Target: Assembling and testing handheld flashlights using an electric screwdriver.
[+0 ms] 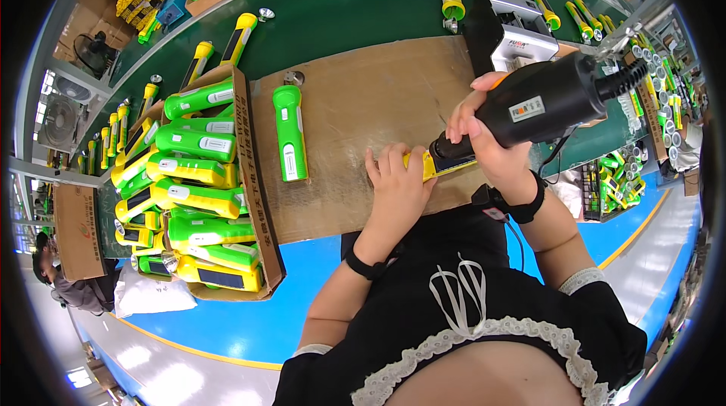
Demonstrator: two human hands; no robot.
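My right hand (495,150) is wrapped round a large black electric screwdriver (556,99), which lies tilted with its tip toward the left. The tip meets a yellow flashlight (451,167) with a dark panel, lying on the cardboard sheet. My left hand (399,183) is closed over the left end of that flashlight and hides much of it. Further left on the cardboard lies a green and white flashlight (289,133), with a small silver reflector piece (293,78) beyond its far end.
A cardboard box (261,202) piled with green and yellow flashlights stands at the left. The cardboard sheet (355,96) covers part of the green bench (340,9). A black and silver machine (514,35) stands at the back right. A crate (594,190) of flashlights is at the right.
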